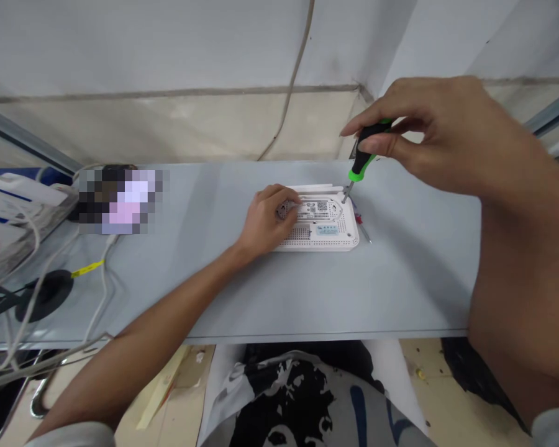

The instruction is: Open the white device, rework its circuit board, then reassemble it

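Observation:
A white router [327, 230] lies flat on the table, its vented underside with printed labels facing up. My left hand [271, 218] grips its left end, fingers curled over the top and hiding that part. Above the right end, my right hand [414, 127] is closed on the black and green handle of a screwdriver [364, 152]. The screwdriver leans, and its metal tip meets the router's upper right corner, at a screw hole. Just right of the router lies a thin tool with a red part and a metal shaft [366, 233].
The grey table [270, 298] runs along a wall with a hanging cable [294, 81]. On the left are white boxed devices [13, 211], a blurred-out item [125, 198], a black round stand [46, 295], and loose white cables [105, 279] with a yellow tag [87, 269].

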`<state>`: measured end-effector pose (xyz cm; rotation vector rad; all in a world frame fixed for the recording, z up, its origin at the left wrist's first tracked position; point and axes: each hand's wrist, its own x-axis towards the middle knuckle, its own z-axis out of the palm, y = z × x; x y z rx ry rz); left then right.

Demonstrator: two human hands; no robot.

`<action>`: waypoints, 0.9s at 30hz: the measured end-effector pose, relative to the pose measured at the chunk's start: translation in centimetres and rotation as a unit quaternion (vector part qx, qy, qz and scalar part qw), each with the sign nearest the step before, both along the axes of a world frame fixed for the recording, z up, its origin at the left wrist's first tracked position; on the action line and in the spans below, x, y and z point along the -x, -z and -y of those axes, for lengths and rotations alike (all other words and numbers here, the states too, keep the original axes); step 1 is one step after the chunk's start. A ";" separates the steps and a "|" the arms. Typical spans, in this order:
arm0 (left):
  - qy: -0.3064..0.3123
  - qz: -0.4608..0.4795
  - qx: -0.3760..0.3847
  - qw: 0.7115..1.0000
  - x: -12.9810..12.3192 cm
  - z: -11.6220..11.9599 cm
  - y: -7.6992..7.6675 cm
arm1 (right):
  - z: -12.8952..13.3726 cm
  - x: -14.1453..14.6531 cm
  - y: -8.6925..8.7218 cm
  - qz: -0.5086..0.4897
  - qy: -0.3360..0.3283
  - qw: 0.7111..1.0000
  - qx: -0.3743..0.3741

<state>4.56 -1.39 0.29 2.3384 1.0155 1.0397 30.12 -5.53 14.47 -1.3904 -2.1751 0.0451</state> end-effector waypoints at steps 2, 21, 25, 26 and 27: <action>0.009 0.004 0.009 1.000 0.0 -0.1 0.0 | -0.3 -0.7 0.1 -0.075 -0.015 0.996 0.035; -0.061 -0.017 -0.003 0.998 -0.4 1.1 -0.4 | 0.4 1.6 0.7 0.006 0.108 0.994 -0.026; -0.068 -0.024 -0.014 0.997 -0.5 1.1 -0.5 | 0.2 2.0 1.2 0.009 0.077 0.996 -0.042; -0.069 -0.026 -0.017 0.997 -0.5 1.1 -0.4 | 0.3 1.9 1.1 0.007 0.065 0.997 -0.047; -0.070 -0.029 -0.019 0.997 -0.4 1.1 -0.4 | 0.4 1.9 0.9 0.008 0.056 0.997 -0.053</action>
